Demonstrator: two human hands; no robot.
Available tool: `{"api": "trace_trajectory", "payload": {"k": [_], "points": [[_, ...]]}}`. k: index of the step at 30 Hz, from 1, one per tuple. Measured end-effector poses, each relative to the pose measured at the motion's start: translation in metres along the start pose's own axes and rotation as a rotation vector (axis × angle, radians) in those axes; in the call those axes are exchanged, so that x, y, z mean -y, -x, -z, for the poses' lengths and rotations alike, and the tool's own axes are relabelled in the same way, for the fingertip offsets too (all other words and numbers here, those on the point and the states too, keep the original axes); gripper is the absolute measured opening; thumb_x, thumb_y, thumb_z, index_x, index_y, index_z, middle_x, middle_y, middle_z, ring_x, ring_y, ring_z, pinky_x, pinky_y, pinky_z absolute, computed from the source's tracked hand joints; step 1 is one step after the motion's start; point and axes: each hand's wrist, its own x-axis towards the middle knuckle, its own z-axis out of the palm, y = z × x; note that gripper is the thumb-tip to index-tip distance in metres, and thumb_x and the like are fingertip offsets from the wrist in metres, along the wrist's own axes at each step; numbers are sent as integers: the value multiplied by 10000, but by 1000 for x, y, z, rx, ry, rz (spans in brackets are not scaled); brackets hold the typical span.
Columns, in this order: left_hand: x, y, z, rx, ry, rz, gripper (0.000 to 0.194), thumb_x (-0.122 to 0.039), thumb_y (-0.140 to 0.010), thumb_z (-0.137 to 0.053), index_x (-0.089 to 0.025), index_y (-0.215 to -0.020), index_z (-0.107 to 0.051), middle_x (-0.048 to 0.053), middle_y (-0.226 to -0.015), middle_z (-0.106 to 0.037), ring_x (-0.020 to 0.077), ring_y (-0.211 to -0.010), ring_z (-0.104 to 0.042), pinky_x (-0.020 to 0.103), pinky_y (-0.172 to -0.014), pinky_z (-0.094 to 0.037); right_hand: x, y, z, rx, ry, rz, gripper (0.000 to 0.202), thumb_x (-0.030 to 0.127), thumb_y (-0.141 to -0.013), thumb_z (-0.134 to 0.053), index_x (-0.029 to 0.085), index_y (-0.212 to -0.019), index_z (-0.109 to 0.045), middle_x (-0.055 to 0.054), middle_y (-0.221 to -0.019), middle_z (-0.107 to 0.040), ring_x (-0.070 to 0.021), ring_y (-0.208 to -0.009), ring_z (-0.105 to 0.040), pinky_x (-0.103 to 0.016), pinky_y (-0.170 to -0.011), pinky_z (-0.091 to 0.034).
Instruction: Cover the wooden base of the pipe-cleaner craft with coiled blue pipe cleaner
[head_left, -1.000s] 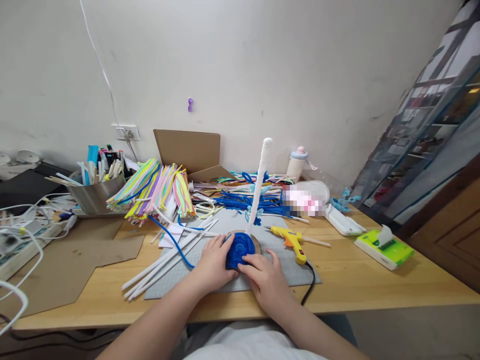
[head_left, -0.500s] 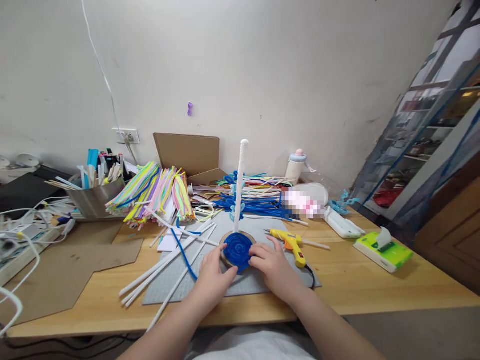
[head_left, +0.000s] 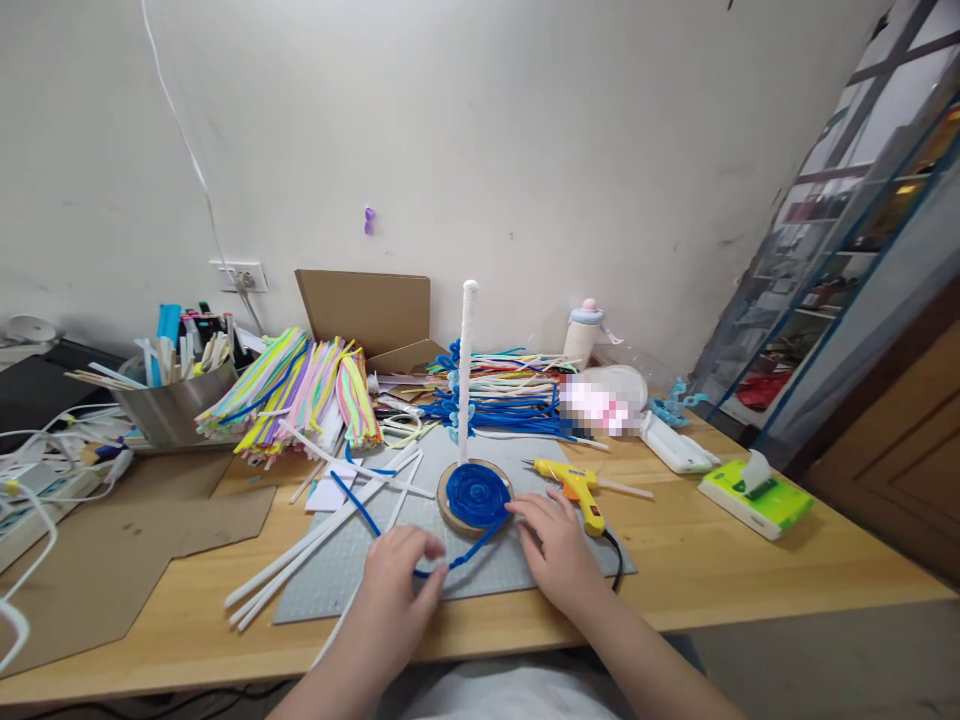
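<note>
While apart, hands (head_left: 559, 550) @ blu coil (head_left: 477, 495)

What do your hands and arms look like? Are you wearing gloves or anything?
No gloves! My left hand and right hand are bare, with no ring, watch or bracelet that I can see. No sleeves show on my forearms. Soft whitish cloth, maybe my clothes, shows between them. My nails are too small to make out.

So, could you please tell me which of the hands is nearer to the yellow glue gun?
The right hand. It is at the edge of the blue coil, just beside the yellow glue gun; the left hand is farther left, by the blue strand.
</note>
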Motion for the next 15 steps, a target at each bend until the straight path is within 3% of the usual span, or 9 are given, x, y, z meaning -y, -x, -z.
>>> {"api": "trace_trajectory", "payload": {"k": [1,3,7,12,15], "points": [[0,2,5,23,-2,24,91,-252,-826,-521,-205,-778,-583,23,-813,-633,189,-823,-584,330,-760,-442,1,1,0,8,-9,-3,310,101,-846,-416,222,-1048,-617,-67,-1079,-663,-197,-1028,-587,-487,-1025,-300],[3,6,15,41,-30,78,248,-327,-847,-509,-197,-637,-504,3,-673,-585,166,-688,-552,284,-652,-408,3,2,1,26,-17,-8,306,105,-842,-423,225,-1055,-608,-61,-1081,-660,-198,-1030,-584,-492,-1027,-291],[12,13,33,117,-196,174,411,-472,-873,-431,-200,-565,-420,-4,-592,-519,167,-609,-501,276,-589,-331,2,4,5,13,-14,-32,281,126,-850,-430,229,-1044,-603,-53,-1080,-656,-203,-1029,-578,-492,-1014,-295],[22,27,44,221,-301,314,112,-312,-812,-502,-205,-843,-515,18,-850,-602,197,-755,-570,284,-650,-337,-9,8,13,-45,6,-80,245,158,-850,-439,210,-1011,-615,-74,-1059,-656,-229,-1026,-571,-484,-981,-341],[26,30,44,286,-302,325,87,-243,-822,-439,-206,-797,-514,18,-846,-603,195,-771,-573,288,-675,-346,-16,9,14,-47,-13,-120,251,173,-845,-438,190,-1016,-622,-96,-1073,-643,-246,-1050,-552,-468,-952,-389]]}}
